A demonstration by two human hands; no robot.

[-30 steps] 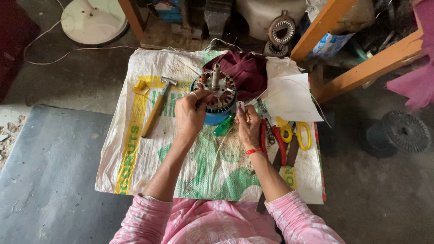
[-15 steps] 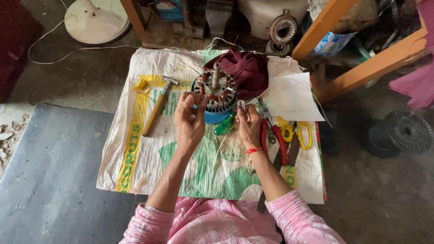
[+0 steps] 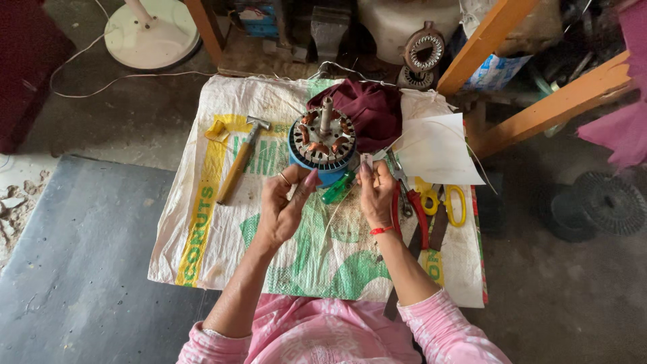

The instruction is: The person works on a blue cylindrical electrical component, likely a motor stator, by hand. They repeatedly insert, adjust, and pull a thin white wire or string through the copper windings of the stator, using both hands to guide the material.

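Soft, even daylight fills the scene with only faint shadows. No glare shows. The woven sack point(image 3: 269, 263) in the centre is sharp; wide-angle stretching bends the corners, which look slightly darker.

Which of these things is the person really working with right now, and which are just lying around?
In use:
left hand and right hand, raised close to the motor stator
green screwdriver, between the hands

Lying about:
hammer
red-handled pliers
yellow scissors
maroon cloth
white paper
woven sack beneath it all
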